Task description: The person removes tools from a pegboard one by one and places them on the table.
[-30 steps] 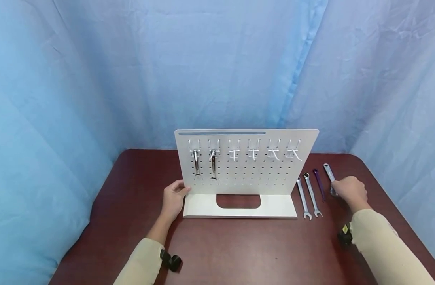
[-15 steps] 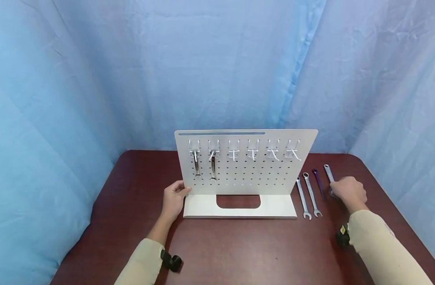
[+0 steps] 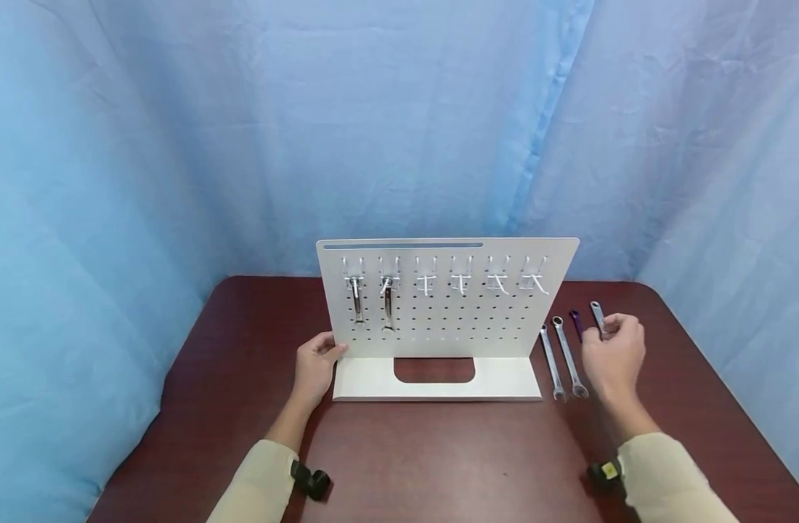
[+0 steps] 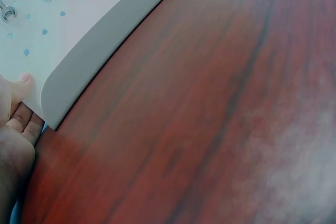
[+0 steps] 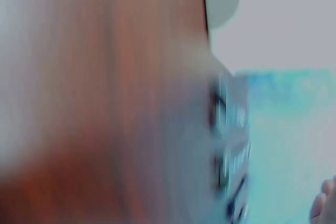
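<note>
Left forearm (image 3: 290, 427) and right forearm (image 3: 633, 420) extend near to far, left hand (image 3: 314, 372) at left gripping with thumb (image 3: 336, 353) opposed to fingers (image 3: 322, 339), right hand (image 3: 614, 357) at right with thumb spaced from fingers.

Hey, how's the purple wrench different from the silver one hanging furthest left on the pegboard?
The purple wrench is dark purple; the hanging wrench is shiny silver. The purple wrench lies on the table, right of the pegboard, while the hanging wrench hangs upright on it. The right hand hides the purple wrench's lower end; no hand covers the hanging wrench. Both are slim.
</note>
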Demonstrator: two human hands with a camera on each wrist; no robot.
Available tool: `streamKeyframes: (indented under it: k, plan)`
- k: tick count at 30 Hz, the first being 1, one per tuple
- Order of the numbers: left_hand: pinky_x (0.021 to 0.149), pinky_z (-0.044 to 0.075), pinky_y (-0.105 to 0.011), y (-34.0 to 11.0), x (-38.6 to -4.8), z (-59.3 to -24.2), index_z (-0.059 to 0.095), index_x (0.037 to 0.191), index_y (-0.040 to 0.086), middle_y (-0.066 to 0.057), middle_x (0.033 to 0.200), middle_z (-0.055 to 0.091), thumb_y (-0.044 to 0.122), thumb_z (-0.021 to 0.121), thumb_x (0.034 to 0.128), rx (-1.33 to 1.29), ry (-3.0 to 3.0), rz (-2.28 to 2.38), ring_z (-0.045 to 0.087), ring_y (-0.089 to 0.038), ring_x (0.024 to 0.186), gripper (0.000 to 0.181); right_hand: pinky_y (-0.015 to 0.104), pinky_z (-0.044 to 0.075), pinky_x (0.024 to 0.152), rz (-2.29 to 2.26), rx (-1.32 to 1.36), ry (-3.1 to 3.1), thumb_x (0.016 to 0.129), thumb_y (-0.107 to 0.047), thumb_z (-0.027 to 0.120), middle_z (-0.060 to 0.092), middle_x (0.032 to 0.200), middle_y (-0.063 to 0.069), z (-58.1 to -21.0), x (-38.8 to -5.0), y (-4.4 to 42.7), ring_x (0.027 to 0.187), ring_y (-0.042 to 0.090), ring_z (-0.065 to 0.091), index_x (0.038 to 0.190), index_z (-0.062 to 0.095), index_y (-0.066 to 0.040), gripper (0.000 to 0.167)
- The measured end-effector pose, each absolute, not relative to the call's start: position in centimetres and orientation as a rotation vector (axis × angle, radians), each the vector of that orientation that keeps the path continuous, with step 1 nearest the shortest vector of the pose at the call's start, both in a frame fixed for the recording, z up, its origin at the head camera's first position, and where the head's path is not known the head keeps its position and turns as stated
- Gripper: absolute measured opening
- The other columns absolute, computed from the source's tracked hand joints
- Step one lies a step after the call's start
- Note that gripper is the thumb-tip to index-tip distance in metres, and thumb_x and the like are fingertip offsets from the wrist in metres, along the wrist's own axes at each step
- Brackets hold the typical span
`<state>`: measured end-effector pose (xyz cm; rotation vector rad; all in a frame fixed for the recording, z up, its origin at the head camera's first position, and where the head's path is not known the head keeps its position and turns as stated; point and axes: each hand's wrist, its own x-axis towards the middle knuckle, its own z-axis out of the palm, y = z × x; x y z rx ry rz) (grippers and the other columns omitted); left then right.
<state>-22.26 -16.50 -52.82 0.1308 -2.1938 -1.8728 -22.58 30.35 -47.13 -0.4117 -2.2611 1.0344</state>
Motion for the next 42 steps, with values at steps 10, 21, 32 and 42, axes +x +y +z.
streamKeyframes:
  k: [10,21,32,42]
  plan:
    - [0.075,0.053,-0.021,-17.0,-22.3,-52.6,0.073,0.106,-0.002,-0.014,0.098,0.071,0.001,0.074,0.0901,0.149,-2.196,-1.863,0.067,-0.016,0.089,0.016,0.012,0.043,0.068,1.313,0.222,-2.083,0.083,0.016,0.057,0.064,0.089,0.013,-46.9,-20.5,18.5,0.077,0.007,0.055,0.094,0.067,0.004,0.019]
    - [0.074,0.054,-0.021,-16.9,-22.5,-52.3,0.074,0.107,-0.003,-0.016,0.098,0.072,0.0,0.074,0.0896,0.143,-2.194,-1.856,0.067,-0.013,0.087,0.018,0.022,0.052,0.065,1.713,0.567,-2.218,0.091,0.012,0.063,0.066,0.088,0.023,-41.3,-20.0,7.7,0.074,0.037,0.065,0.11,0.068,0.014,0.019]
    - [0.07,0.052,-0.02,-16.6,-22.1,-52.4,0.075,0.109,-0.002,-0.015,0.099,0.072,0.002,0.076,0.0886,0.201,-2.206,-1.871,0.065,-0.013,0.083,0.021,0.021,0.047,0.054,1.85,0.53,-2.159,0.094,-0.003,0.07,0.069,0.083,0.015,-43.7,-23.3,4.0,0.062,0.033,0.065,0.111,0.07,0.005,0.019]
    - [0.071,0.052,-0.018,-16.5,-22.3,-52.8,0.074,0.108,-0.004,-0.016,0.098,0.072,0.0,0.077,0.0872,0.178,-2.163,-1.892,0.065,-0.01,0.082,0.022,0.024,0.05,0.053,1.769,0.488,-2.232,0.094,-0.006,0.068,0.065,0.072,0.004,-43.5,-23.3,2.6,0.058,0.022,0.061,0.097,0.07,0.002,0.009]
